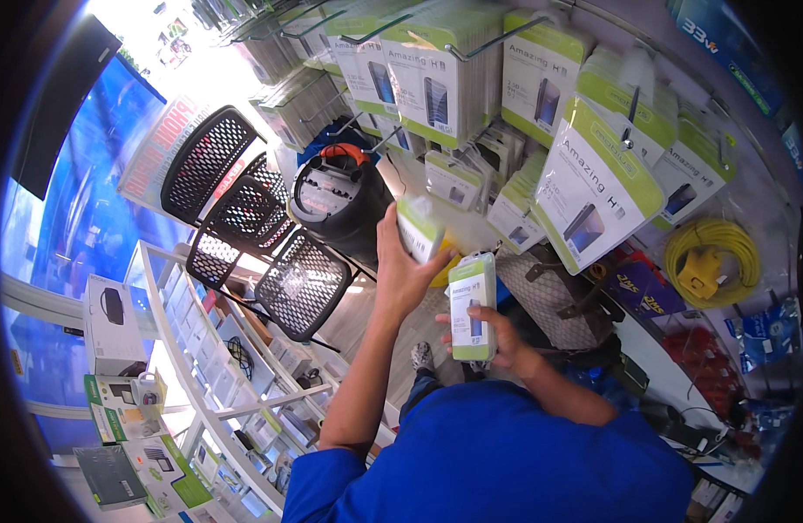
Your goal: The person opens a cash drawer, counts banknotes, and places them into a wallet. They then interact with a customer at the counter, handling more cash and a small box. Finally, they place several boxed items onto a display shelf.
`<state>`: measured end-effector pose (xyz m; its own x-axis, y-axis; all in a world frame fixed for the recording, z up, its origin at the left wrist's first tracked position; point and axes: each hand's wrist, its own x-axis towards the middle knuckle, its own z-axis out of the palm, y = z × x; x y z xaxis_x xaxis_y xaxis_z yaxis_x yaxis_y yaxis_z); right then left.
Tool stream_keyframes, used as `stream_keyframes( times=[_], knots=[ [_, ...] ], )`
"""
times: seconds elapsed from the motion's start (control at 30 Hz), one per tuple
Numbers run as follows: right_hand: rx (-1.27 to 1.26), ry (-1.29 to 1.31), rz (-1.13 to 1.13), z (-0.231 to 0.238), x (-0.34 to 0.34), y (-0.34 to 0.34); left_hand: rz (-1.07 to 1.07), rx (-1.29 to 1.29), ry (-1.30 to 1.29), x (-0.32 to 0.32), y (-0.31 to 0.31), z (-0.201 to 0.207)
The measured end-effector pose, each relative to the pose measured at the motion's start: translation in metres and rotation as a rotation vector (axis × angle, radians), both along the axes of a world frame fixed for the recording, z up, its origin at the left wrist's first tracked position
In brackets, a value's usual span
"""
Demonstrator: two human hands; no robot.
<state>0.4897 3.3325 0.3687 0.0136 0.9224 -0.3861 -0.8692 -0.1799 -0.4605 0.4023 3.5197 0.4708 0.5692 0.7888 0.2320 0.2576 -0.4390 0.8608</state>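
Observation:
My left hand (399,275) is raised in the middle of the view, its fingers closed around a white and green screen protector pack (419,228), slightly blurred. Lower and to the right, my right hand (497,336) grips a thick stack of similar screen protector packs (472,283), the thumb across the front one's phone picture. The two hands are apart, with the left one higher. Just beyond them, small hanging packs (454,181) of the same colours hang on the wall hooks.
Larger white and green packs (593,187) hang on metal hooks at the upper right. A black round speaker (340,205) and black mesh chairs (301,292) stand ahead. On the left is a white-framed glass display case (205,357). A checkered bag (558,296) and coiled yellow cable (711,261) lie right.

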Motion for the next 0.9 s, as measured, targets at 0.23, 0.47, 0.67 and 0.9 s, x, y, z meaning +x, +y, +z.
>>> stream_keyframes(
  times=[0.23, 0.47, 0.67, 0.9],
  knots=[
    [0.002, -0.018, -0.014, -0.002, 0.002, -0.017, 0.052, 0.367, 0.253, 0.038, 0.013, 0.049],
    [0.001, 0.0, -0.023, -0.014, 0.0, -0.029, 0.043, 0.359, 0.476, 0.037, 0.008, 0.07],
    [0.003, -0.007, -0.028, -0.007, 0.007, -0.032, 0.008, 0.324, 0.447, 0.051, 0.013, 0.057],
    [0.017, -0.03, 0.033, -0.008, 0.006, -0.029, 0.032, 0.142, 0.014, 0.095, 0.004, -0.022]
  ],
)
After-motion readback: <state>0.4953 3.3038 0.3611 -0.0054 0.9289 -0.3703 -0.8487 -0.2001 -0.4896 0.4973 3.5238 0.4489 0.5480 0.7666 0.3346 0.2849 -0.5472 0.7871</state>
